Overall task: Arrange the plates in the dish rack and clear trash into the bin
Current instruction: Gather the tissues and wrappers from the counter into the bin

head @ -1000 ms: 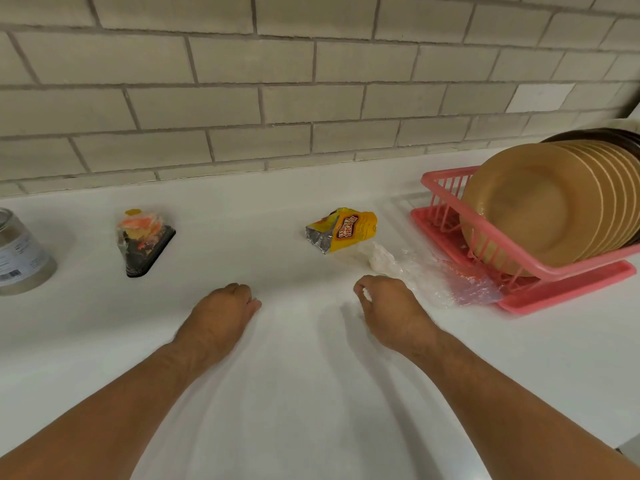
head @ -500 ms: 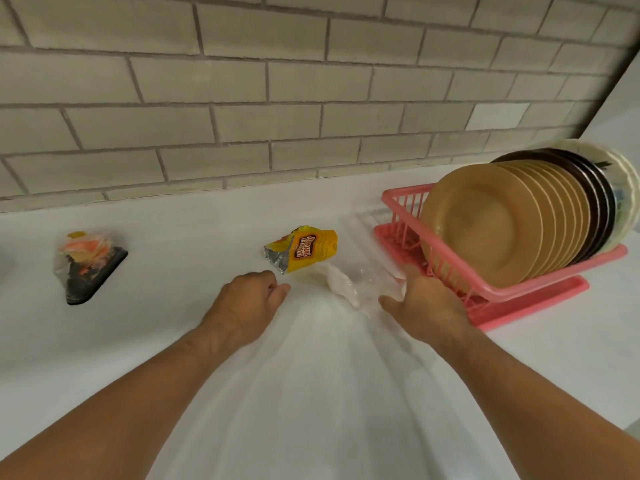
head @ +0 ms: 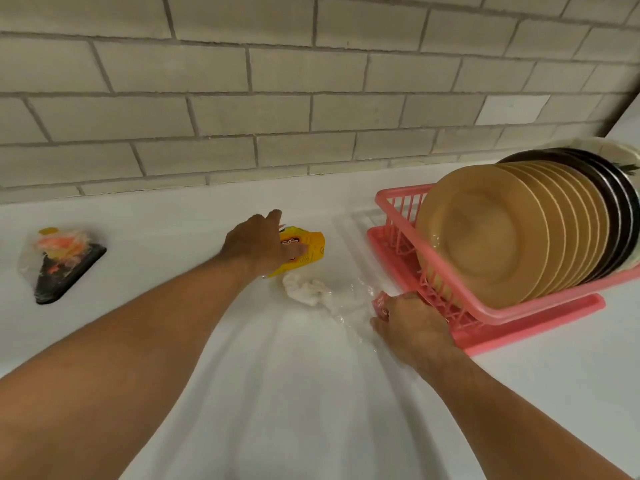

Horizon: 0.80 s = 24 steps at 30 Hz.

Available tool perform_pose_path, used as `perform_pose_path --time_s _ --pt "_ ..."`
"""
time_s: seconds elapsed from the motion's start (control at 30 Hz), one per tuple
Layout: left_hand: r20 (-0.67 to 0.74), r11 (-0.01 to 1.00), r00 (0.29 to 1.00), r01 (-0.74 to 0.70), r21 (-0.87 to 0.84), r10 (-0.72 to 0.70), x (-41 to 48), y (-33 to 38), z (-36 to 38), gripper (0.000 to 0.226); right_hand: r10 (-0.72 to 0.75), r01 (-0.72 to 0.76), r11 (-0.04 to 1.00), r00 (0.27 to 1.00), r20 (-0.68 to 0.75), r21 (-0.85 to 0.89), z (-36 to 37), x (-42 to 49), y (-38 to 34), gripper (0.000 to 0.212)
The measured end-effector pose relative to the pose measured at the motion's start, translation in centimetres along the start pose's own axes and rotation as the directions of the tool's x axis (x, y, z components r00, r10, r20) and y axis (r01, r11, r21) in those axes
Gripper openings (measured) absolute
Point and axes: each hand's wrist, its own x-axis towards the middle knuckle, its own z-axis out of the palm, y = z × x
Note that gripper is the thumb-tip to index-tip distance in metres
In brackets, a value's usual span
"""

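The left hand (head: 258, 242) reaches forward and grasps a yellow wrapper (head: 310, 249) lying on the white table (head: 311, 393): the thumb lies across its printed face and the other fingers curl over its far edge. The right hand (head: 405, 327) is nearer the body and to the right, knuckles up, its fingers curled and pinching the red-printed edge of a sheet of clear plastic (head: 349, 303). The plastic lies crumpled on the table between the two hands, and a white wad (head: 304, 289) sits at its left end, just beside the wrapper. Whether the wad is part of the plastic I cannot tell.

Touching or almost touching the right hand's knuckles is the front corner of a pink rack (head: 519, 308). Plates (head: 485, 233) stand on edge in it in a tight row, tan ones in front, dark ones (head: 620, 216) behind.

Well to the left of the left hand, a black wedge-shaped tray (head: 69, 275) with orange and white scraps under film lies on the table. A tiled wall (head: 311, 98) rises beyond both hands
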Motion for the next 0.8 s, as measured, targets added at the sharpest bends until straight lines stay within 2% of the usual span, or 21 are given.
perform_pose_path --time_s 0.13,0.2,0.27,0.33,0.37,0.47,0.5,0.57,0.67,0.73,0.8 --pt "0.199 0.991 0.975 0.075 0.112 -0.096 2.4 1.6 1.3 0.093 -0.033 0.033 0.993 0.999 -0.001 0.115 1.2 -0.1 0.4 0.031" --pt "0.251 0.988 0.959 0.102 0.117 -0.129 2.8 1.6 2.1 0.083 -0.032 0.027 0.986 0.999 0.025 0.167 1.6 -0.2 0.4 0.033" --pt "0.273 0.99 0.954 0.1 0.103 -0.125 2.7 1.3 3.1 0.062 -0.033 0.028 0.98 0.999 0.021 0.198 1.7 -0.3 0.4 0.03" --pt "0.224 0.988 0.967 0.096 0.121 -0.121 2.4 0.9 4.0 0.041 -0.068 0.067 0.987 0.998 -0.001 0.146 1.4 -0.2 0.4 0.03" --pt "0.171 0.983 0.976 0.11 0.147 -0.135 2.3 0.6 4.4 0.033 -0.098 0.099 0.992 0.995 -0.013 0.082 1.3 -0.1 0.5 0.036" --pt "0.082 0.977 0.984 0.141 0.161 -0.155 2.1 -0.4 4.8 0.027 -0.162 0.158 0.983 0.986 -0.033 -0.095 0.8 0.4 0.7 0.073" --pt "0.063 0.981 0.988 0.131 0.142 -0.141 2.0 -0.8 4.8 0.029 -0.172 0.168 0.979 0.985 -0.027 -0.116 0.6 0.5 0.7 0.079" --pt "-0.01 0.991 0.994 0.113 0.069 -0.113 1.8 -1.6 4.5 0.038 -0.167 0.166 0.982 0.986 -0.009 -0.095 -0.2 0.5 0.7 0.073" --pt "-0.137 0.988 0.984 0.1 -0.114 -0.116 1.1 -2.1 3.2 0.049 -0.171 0.17 0.985 0.984 -0.05 -0.022 -1.5 0.4 0.7 0.042" --pt "-0.155 0.973 0.978 0.103 -0.206 -0.137 0.8 -2.2 1.9 0.048 -0.182 0.185 0.983 0.977 -0.109 0.013 -2.3 0.0 0.4 0.025" --pt "-0.153 0.969 0.977 0.114 -0.22 -0.15 0.5 -2.2 0.6 0.036 -0.172 0.182 0.982 0.973 -0.154 0.055 -2.8 -0.5 -0.2 0.032"
